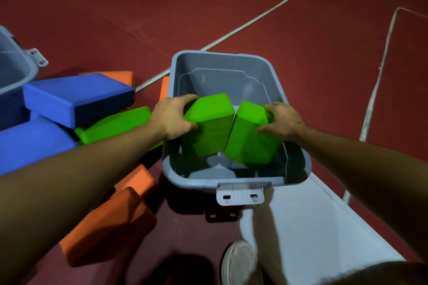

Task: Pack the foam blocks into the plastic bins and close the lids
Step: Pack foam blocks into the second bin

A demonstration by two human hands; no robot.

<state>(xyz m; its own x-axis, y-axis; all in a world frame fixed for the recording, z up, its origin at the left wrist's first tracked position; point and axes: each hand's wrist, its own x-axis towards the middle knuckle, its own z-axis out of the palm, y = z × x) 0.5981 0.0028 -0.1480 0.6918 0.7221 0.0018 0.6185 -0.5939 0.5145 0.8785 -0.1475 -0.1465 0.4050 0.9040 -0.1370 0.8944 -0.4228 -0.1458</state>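
A grey plastic bin (pixel 222 69) stands open on the red floor in front of me. My left hand (pixel 172 118) grips a green foam block (pixel 208 125) and holds it over the bin's left half. My right hand (pixel 283 120) grips a second green block (pixel 249 136) over the right half. Both blocks are tilted and almost touch each other. The bin's floor under them looks bare. A third green block (pixel 115 124) lies left of the bin, partly hidden by my left forearm.
Blue blocks (pixel 76 97) and orange blocks (pixel 108 222) are piled on the floor to the left. Another grey bin (pixel 14 69) sits at the far left. A pale lid (pixel 319 227) lies near the bin's front right. My shoe (pixel 240 261) is below. White lines cross the floor.
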